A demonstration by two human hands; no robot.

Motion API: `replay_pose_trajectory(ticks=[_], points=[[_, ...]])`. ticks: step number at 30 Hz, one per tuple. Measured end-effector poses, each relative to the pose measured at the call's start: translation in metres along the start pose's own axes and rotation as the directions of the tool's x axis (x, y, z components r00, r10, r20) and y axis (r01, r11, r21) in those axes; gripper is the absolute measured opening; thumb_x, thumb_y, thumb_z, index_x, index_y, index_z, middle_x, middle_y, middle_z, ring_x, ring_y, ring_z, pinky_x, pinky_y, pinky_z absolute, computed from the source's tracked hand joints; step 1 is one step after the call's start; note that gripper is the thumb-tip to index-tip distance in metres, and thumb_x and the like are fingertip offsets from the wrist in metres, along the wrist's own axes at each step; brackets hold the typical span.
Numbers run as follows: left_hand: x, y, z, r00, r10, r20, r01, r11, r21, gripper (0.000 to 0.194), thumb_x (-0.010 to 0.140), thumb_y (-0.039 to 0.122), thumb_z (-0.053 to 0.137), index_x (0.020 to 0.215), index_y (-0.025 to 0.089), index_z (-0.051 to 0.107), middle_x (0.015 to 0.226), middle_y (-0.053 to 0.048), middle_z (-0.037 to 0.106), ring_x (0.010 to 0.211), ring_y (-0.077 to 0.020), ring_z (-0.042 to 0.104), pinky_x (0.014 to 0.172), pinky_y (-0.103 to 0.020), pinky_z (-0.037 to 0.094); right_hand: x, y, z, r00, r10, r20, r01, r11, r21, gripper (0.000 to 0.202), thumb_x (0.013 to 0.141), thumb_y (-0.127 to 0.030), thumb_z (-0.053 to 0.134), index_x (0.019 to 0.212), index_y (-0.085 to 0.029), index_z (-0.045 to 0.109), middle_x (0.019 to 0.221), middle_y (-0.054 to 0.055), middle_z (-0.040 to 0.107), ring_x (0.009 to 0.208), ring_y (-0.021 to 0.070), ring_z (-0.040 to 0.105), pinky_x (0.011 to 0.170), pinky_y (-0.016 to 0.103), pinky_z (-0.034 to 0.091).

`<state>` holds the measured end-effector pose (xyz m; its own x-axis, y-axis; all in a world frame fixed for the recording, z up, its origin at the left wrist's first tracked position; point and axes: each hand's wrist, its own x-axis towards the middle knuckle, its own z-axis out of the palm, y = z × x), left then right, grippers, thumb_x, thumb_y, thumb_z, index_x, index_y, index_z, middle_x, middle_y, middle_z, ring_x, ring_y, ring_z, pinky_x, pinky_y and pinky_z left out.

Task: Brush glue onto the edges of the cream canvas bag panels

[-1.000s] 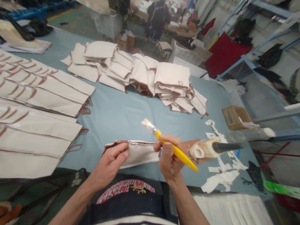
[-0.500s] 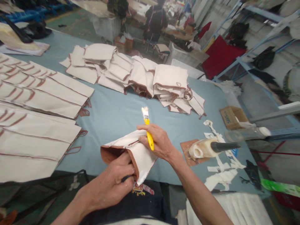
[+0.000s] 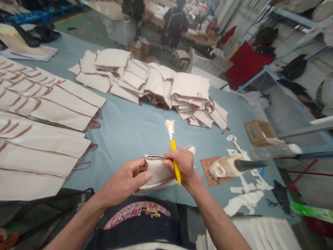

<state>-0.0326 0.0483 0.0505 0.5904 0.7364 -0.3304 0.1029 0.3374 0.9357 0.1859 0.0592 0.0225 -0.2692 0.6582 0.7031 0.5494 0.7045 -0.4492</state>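
Cream cloth pouch [image 3: 158, 172] near the middle of the worktop's [image 3: 125, 128] near edge, with both hands on it. Left hand [image 3: 131, 178] has its fingers narrowed around the left end, thumb on the near side, probably to keep the brown-trimmed rim steady. Right hand [image 3: 183, 163] is doing double duty: fingers wrapped round a yellow brush [image 3: 172, 143] while also holding the pouch. Bristles point up and away, which I'd guess keeps them off the cloth.

Bottle [image 3: 227, 166] sits on a brown board [image 3: 205, 165] toward the right edge, handy for the brush hand; the board likely catches drips. White scraps [image 3: 244, 201] lie just beyond it. More pouches are heaped along the far edge [image 3: 191, 83], others overlap in rows at the left edge [image 3: 47, 149], maybe so each trim shows.
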Motion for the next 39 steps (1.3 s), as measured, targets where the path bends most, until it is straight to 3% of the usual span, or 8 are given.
replay_pose_trajectory(ticks=[7,11,13,17,21,26,31,39], points=[[0.016,-0.003,0.005,0.998,0.008,-0.055,-0.005,0.999,0.045,0.039,0.091,0.056,0.056,0.080,0.018,0.056,0.059,0.007,0.045,0.050,-0.0092,0.036,0.047,-0.022,0.027,0.000,-0.008,-0.018,0.930,0.363,-0.062,-0.356,0.929,0.101,0.050,0.107,-0.060,0.039,0.128,-0.020,0.060,0.073,-0.002,0.065,0.058,0.0140,0.060,0.057,0.026,0.049],[0.011,0.003,-0.001,0.997,0.026,-0.071,-0.017,0.992,0.126,0.037,0.093,0.051,0.053,0.074,0.020,0.052,0.056,0.007,0.045,0.049,-0.0093,0.038,0.047,-0.022,0.028,0.004,-0.029,-0.034,0.783,0.583,-0.218,-0.468,0.782,0.412,0.042,0.104,-0.056,0.048,0.087,-0.022,0.065,0.051,-0.007,0.046,0.036,0.0094,0.039,0.035,0.021,0.028],[0.009,0.006,-0.004,0.997,0.019,-0.076,-0.005,0.983,0.182,0.036,0.094,0.049,0.052,0.070,0.021,0.049,0.054,0.007,0.044,0.049,-0.0095,0.037,0.047,-0.022,0.028,0.006,-0.036,-0.037,0.756,0.625,-0.194,-0.477,0.730,0.490,0.044,0.103,-0.051,0.052,0.071,-0.022,0.062,0.047,-0.006,0.044,0.032,0.0079,0.033,0.030,0.021,0.021],[0.006,0.010,-0.007,1.000,-0.021,-0.011,0.023,0.980,0.196,0.037,0.092,0.051,0.054,0.070,0.021,0.050,0.057,0.006,0.044,0.050,-0.0099,0.036,0.047,-0.023,0.028,0.014,-0.037,-0.035,0.890,0.456,0.002,-0.423,0.823,0.380,0.035,0.102,-0.038,0.055,0.075,-0.022,0.069,0.053,-0.003,0.061,0.038,0.0102,0.050,0.037,0.022,0.038],[0.004,0.007,-0.009,0.998,-0.042,0.045,0.037,0.993,0.113,0.041,0.091,0.057,0.054,0.076,0.019,0.055,0.061,0.006,0.044,0.054,-0.0101,0.035,0.049,-0.023,0.027,0.026,-0.036,-0.031,0.988,0.152,0.019,-0.153,0.982,0.110,0.030,0.100,-0.026,0.056,0.073,-0.025,0.070,0.063,-0.002,0.073,0.053,0.0125,0.068,0.054,0.023,0.053],[0.000,0.003,-0.011,0.998,-0.055,-0.005,0.055,0.996,0.077,0.038,0.090,0.053,0.056,0.074,0.019,0.053,0.062,0.007,0.041,0.054,-0.0094,0.035,0.049,-0.022,0.027,0.025,-0.045,-0.038,0.977,0.166,-0.132,-0.137,0.969,0.204,0.028,0.103,-0.030,0.055,0.080,-0.026,0.070,0.060,-0.002,0.071,0.050,0.0143,0.066,0.054,0.027,0.054],[-0.001,0.006,-0.009,0.999,-0.003,0.047,0.002,1.000,0.025,0.030,0.090,0.045,0.057,0.077,0.018,0.060,0.061,0.006,0.047,0.053,-0.0096,0.035,0.047,-0.022,0.026,0.026,-0.045,-0.045,0.975,0.204,0.089,-0.218,0.956,0.198,0.027,0.099,-0.024,0.057,0.075,-0.025,0.069,0.061,-0.003,0.071,0.048,0.0119,0.064,0.050,0.024,0.049],[0.000,0.005,-0.010,1.000,0.028,-0.002,-0.027,0.988,0.153,0.032,0.094,0.045,0.053,0.077,0.019,0.059,0.065,0.004,0.049,0.056,-0.0120,0.039,0.050,-0.024,0.032,0.022,-0.048,-0.041,0.999,-0.026,0.030,0.024,0.998,0.053,0.019,0.099,-0.022,0.058,0.083,-0.027,0.065,0.060,-0.004,0.071,0.049,0.0126,0.066,0.053,0.024,0.052]])
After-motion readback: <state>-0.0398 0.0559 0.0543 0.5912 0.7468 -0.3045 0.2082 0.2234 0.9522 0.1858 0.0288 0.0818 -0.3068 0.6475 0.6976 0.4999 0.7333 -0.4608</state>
